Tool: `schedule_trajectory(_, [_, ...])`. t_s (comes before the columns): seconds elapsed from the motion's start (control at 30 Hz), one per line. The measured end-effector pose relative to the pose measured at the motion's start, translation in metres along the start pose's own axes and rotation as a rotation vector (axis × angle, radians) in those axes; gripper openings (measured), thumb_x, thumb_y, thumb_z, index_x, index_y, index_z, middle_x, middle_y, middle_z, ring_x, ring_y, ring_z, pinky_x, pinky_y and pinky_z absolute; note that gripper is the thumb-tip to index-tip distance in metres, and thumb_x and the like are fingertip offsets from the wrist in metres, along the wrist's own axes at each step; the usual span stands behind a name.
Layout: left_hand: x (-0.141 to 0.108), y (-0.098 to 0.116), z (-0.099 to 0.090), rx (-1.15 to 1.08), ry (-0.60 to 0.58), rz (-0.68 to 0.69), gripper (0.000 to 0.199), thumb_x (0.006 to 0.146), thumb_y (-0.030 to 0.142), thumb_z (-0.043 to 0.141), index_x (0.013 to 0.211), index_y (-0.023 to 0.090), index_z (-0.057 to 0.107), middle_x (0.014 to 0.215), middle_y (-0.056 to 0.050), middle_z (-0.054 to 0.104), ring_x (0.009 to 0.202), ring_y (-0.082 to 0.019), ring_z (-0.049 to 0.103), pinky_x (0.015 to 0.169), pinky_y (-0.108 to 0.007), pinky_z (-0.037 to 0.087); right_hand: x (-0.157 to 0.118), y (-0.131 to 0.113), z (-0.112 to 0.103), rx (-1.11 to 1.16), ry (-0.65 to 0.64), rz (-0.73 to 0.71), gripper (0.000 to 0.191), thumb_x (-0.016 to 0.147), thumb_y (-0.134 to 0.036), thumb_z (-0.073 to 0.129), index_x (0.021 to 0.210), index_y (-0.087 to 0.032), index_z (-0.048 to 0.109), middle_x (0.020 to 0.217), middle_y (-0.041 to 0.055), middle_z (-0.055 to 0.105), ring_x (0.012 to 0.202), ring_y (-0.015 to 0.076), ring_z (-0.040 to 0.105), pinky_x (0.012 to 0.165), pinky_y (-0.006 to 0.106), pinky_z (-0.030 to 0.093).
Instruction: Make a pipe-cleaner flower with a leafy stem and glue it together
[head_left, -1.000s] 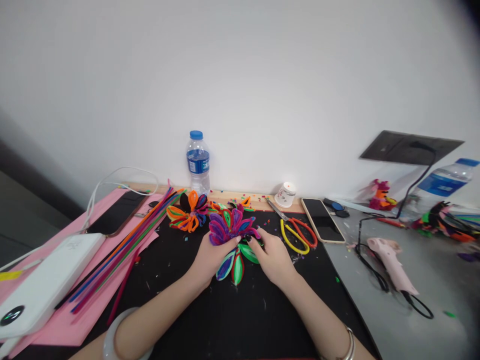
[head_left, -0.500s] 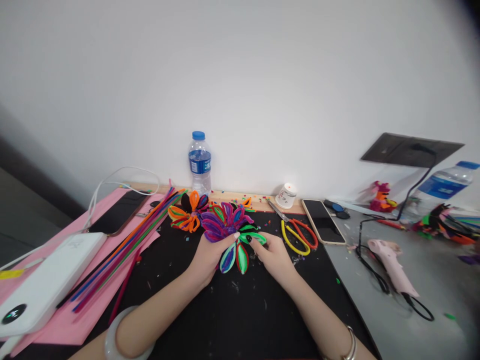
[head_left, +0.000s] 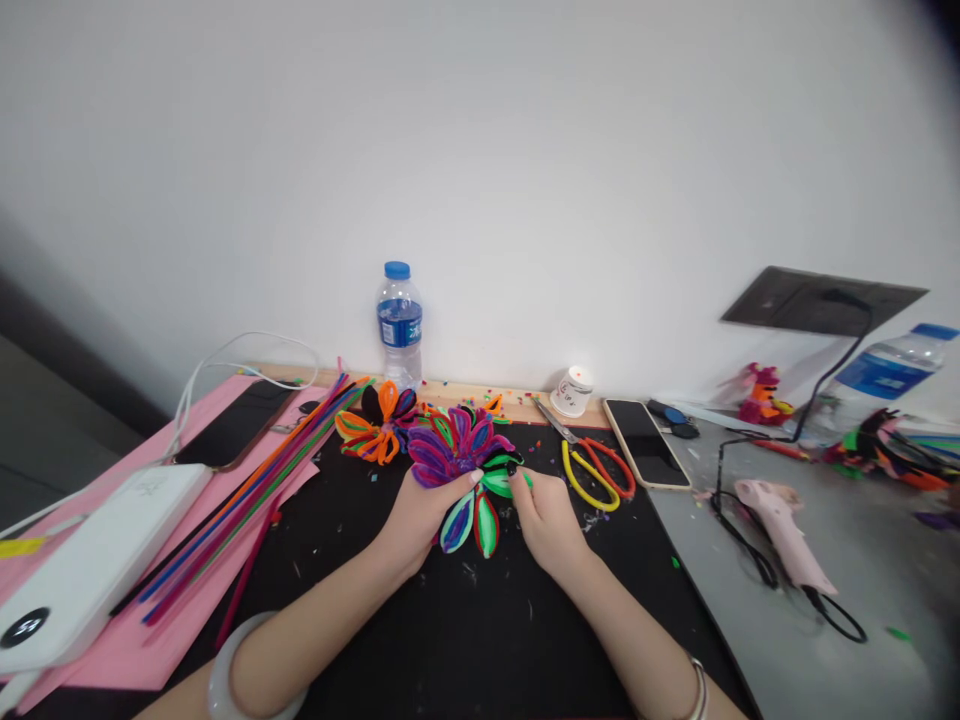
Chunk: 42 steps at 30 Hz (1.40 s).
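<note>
Between my hands, above the black mat (head_left: 450, 640), is a many-petalled pipe-cleaner flower (head_left: 457, 450), with purple and magenta petals on top and green, red and blue ones toward me. My left hand (head_left: 422, 515) is closed around its lower left side, the thumb lying near its centre. The fingers behind the petals are hidden. At the right side, my right hand (head_left: 547, 515) pinches a green-and-black petal between thumb and finger. An orange and black pipe-cleaner flower (head_left: 384, 425) lies just behind, to the left.
Loose pipe cleaners (head_left: 247, 500) lie on pink paper (head_left: 180, 630) at left, beside a white power bank (head_left: 105, 570) and a phone (head_left: 236, 425). Scissors (head_left: 596, 470), a paper cup (head_left: 572, 391), another phone (head_left: 646, 443) and a pink glue gun (head_left: 784, 535) are at right. A water bottle (head_left: 400, 325) stands behind.
The held flower has shifted slightly right and its lower petals a little downward. My right hand's thumb and finger have moved outward along the right-hand petals.
</note>
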<state>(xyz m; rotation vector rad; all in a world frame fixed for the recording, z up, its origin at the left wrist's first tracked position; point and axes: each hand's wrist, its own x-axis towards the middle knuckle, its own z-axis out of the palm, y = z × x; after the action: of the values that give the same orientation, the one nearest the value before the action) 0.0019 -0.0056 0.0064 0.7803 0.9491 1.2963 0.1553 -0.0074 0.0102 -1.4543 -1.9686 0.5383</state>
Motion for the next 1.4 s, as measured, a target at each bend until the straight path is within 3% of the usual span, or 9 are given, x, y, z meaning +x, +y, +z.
schedule_trajectory(0.23, [-0.001,-0.001,-0.001,0.0,0.011,-0.008,0.037,0.063,0.023,0.072,0.097,0.012,0.062,0.101,-0.01,0.066,0.093,-0.023,0.061,0.085,-0.036,0.047,-0.002,-0.011,0.0,-0.464,-0.006,-0.015,0.034,0.09,-0.022,0.025,0.067,-0.017,0.05,0.057,0.0031,0.056,0.052,0.0146,0.054,0.05,0.026,0.025])
schedule_trajectory(0.57, [0.0,-0.004,-0.001,0.03,-0.015,-0.004,0.042,0.063,0.023,0.072,0.101,0.011,0.06,0.099,-0.011,0.067,0.094,-0.025,0.061,0.084,-0.037,0.048,-0.003,-0.014,0.003,-0.64,-0.034,0.062,0.033,0.09,-0.022,0.028,0.073,-0.017,0.056,0.063,0.0063,0.063,0.053,0.0189,0.06,0.046,0.027,0.022])
schedule_trajectory(0.8, [0.001,0.001,-0.002,0.036,-0.011,0.021,0.039,0.065,0.025,0.07,0.1,0.012,0.061,0.101,-0.01,0.066,0.095,-0.025,0.06,0.086,-0.037,0.047,-0.004,-0.013,-0.003,-0.454,0.02,0.023,0.028,0.089,-0.031,0.032,0.075,-0.019,0.052,0.068,0.0037,0.061,0.062,0.0175,0.06,0.052,0.025,0.031])
schedule_trajectory(0.93, [0.001,0.002,-0.003,0.08,-0.038,0.016,0.039,0.064,0.026,0.07,0.1,0.012,0.061,0.1,-0.011,0.067,0.095,-0.025,0.061,0.085,-0.037,0.047,-0.002,-0.012,-0.011,-0.264,0.1,0.032,0.019,0.083,-0.033,0.043,0.091,-0.018,0.051,0.081,0.0037,0.061,0.07,0.0165,0.058,0.057,0.023,0.036])
schedule_trajectory(1.13, [0.001,-0.001,-0.004,0.162,-0.07,-0.012,0.04,0.062,0.027,0.072,0.097,0.011,0.062,0.096,-0.011,0.068,0.092,-0.026,0.061,0.084,-0.037,0.047,-0.001,-0.01,-0.015,-0.12,0.107,0.019,0.019,0.082,-0.03,0.044,0.094,-0.019,0.053,0.088,0.0037,0.061,0.07,0.0144,0.056,0.058,0.022,0.038])
schedule_trajectory(1.4, [0.0,0.003,-0.002,0.085,-0.114,-0.05,0.043,0.065,0.029,0.07,0.103,0.011,0.061,0.101,-0.012,0.066,0.097,-0.027,0.059,0.087,-0.039,0.044,0.0,-0.008,-0.012,-0.063,0.095,0.027,0.019,0.082,-0.027,0.042,0.096,-0.018,0.052,0.082,0.0038,0.06,0.063,0.014,0.053,0.055,0.023,0.037])
